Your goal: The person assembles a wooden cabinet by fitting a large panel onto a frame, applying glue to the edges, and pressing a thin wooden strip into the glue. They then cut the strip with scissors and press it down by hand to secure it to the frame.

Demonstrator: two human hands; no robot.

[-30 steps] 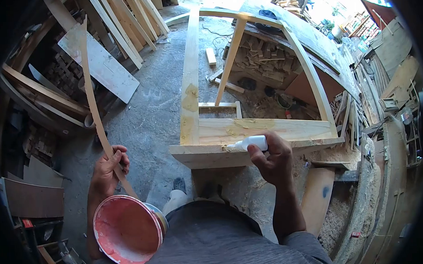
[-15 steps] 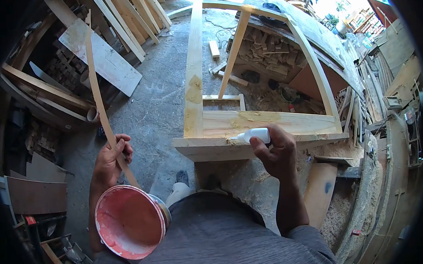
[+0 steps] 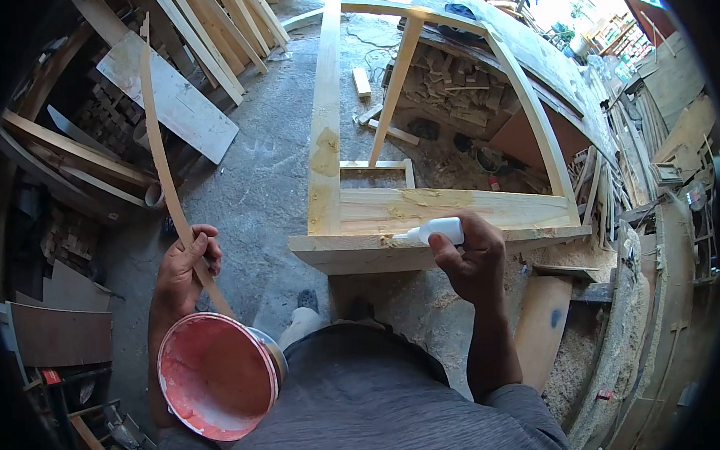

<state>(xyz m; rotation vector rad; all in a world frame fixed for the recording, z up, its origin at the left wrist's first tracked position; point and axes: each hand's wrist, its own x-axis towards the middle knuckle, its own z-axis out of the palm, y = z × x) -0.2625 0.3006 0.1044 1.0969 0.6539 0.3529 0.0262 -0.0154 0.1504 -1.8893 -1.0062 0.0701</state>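
My right hand [image 3: 474, 254] is wrapped round a small white squeeze bottle [image 3: 441, 231], tilted on its side. Its narrow nozzle points left, right at the near edge of an arched wooden frame [image 3: 454, 208]. Yellowish filler-like patches mark the frame's bottom rail and left upright. In my left hand [image 3: 190, 264] is a long, thin, slightly curved wooden strip [image 3: 161, 152], gripped near its lower end. A bucket [image 3: 217, 377] with a red, white-smeared inside hangs at my left forearm, against my body.
Boards [image 3: 211, 40] lean at the back left, beside a pale panel [image 3: 169, 97]. A pile of wood offcuts [image 3: 458, 87] lies beyond the frame. Sawdust-covered timber [image 3: 633, 326] runs along the right side. A short wood block [image 3: 361, 82] is on the concrete floor.
The bottle has shifted slightly right along the frame's near edge, showing more of its nozzle. My left hand still holds the strip, and the view has moved a little.
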